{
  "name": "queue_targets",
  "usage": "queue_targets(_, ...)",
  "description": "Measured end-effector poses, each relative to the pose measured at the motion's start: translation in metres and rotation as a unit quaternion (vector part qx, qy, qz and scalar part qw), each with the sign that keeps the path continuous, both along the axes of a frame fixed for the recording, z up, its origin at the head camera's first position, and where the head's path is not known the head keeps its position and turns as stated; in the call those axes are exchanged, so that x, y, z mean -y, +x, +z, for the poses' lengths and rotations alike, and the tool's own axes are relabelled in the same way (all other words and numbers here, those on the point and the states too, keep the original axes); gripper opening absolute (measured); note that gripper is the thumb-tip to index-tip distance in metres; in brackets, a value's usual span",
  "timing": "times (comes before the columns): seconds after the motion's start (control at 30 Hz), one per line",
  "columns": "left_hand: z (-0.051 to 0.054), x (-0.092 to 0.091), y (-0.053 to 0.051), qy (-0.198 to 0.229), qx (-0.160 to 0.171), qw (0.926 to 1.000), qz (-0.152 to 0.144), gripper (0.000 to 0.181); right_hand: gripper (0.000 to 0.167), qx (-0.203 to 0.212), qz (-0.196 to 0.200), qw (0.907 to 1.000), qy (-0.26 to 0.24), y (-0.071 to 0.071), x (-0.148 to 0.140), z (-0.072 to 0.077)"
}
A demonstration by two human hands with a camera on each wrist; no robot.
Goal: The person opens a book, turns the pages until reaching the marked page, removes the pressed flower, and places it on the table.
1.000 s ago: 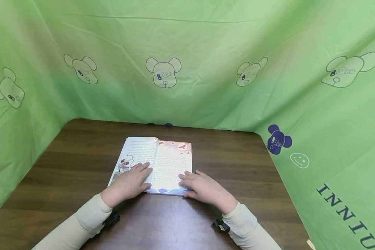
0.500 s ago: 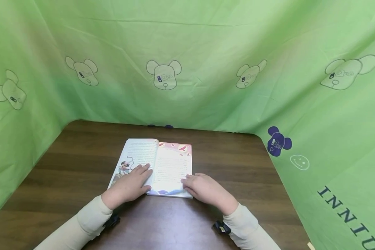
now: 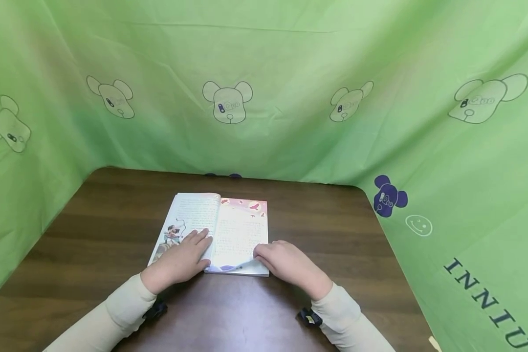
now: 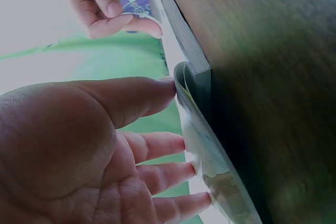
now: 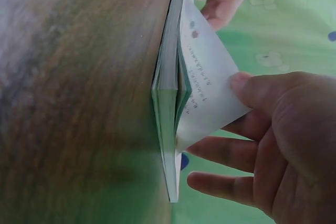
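Observation:
An open book (image 3: 242, 230) lies on the table, text on both pages, an archer picture on the left page and a pink top on the right one. The left hand (image 3: 180, 259) rests with spread fingers on the left page; in the left wrist view that hand (image 4: 105, 145) has its thumb and fingertips on the paper. The right hand (image 3: 290, 264) pinches the lower right corner of the right page. In the right wrist view the lifted page (image 5: 210, 77) slants up from the book, its corner between thumb and forefinger of the right hand (image 5: 283, 140).
The brown wooden table (image 3: 334, 230) surrounds the book. Green cloth (image 3: 290, 146) with bear-head prints stands behind it and at both sides. A small pale object (image 3: 434, 343) shows at the lower right edge.
The right hand's spread fingers have drawn together at the page corner, which is now pinched and lifted. The left hand stays on the left page.

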State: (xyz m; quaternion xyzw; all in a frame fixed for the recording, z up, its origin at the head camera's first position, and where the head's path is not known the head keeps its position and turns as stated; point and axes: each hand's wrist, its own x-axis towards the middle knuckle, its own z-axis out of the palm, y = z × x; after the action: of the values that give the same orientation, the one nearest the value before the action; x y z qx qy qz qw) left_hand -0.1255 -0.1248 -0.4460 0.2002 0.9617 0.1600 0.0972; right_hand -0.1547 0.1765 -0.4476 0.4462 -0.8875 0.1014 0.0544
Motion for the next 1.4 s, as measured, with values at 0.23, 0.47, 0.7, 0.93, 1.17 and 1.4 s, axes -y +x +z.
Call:
queue_targets(0.23,-0.002,-0.003,-0.001,0.001,0.010,0.9997,0.020,0.068,0.005,-0.021,-0.040,0.9987,-0.025,-0.001,0.001,0.000)
queue_targets(0.47,-0.005,-0.012,0.000,-0.001,0.004,0.9991,0.043,0.092,0.007,-0.071,-0.063,0.9927,-0.074,-0.002,0.003,0.000)
queue_targets(0.7,-0.010,-0.018,0.000,-0.022,-0.023,0.9973,0.066,0.085,0.009,-0.114,-0.042,0.9882,-0.094,-0.003,0.004,0.001)
queue_targets(0.93,-0.010,-0.017,0.000,0.012,-0.064,0.9954,0.070,0.068,0.024,-0.114,-0.082,0.9804,-0.138,-0.007,0.002,0.003)
queue_targets(1.17,-0.008,-0.013,-0.004,0.060,-0.121,0.9862,0.095,0.090,0.029,-0.062,-0.106,0.9870,-0.103,-0.007,0.000,0.003)
queue_targets(1.4,-0.007,-0.012,-0.005,0.105,-0.154,0.9758,0.115,0.129,0.041,0.008,-0.044,0.9990,0.007,-0.003,-0.002,0.001)
